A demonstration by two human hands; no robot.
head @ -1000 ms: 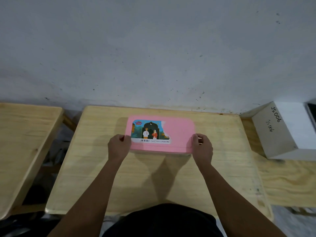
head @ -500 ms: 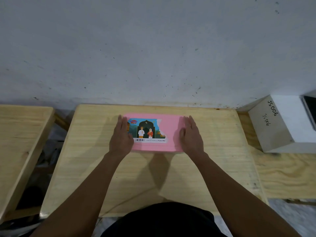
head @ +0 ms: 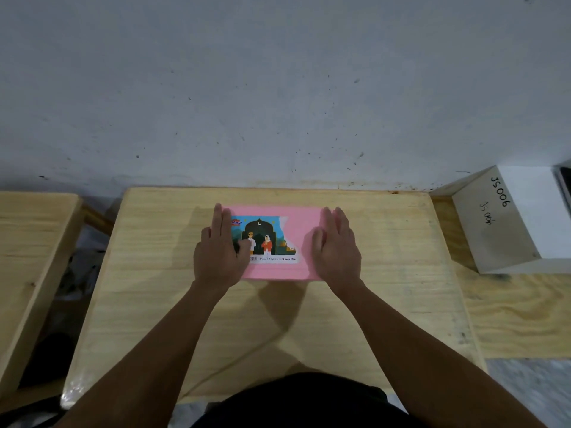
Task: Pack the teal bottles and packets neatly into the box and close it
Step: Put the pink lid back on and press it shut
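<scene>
Bare workroom, plain plywood tables [head: 401,242] against a scuffed grey wall [head: 278,88], hand-labelled white box [head: 506,223]

Left hand [head: 217,257] and right hand [head: 338,256] uncurled from box [head: 304,239] corners, now flat.

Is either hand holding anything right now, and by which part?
Nothing is gripped. The left hand and right hand lie flat, fingers straight, on the closed pink box, one on each end of its top.
</scene>
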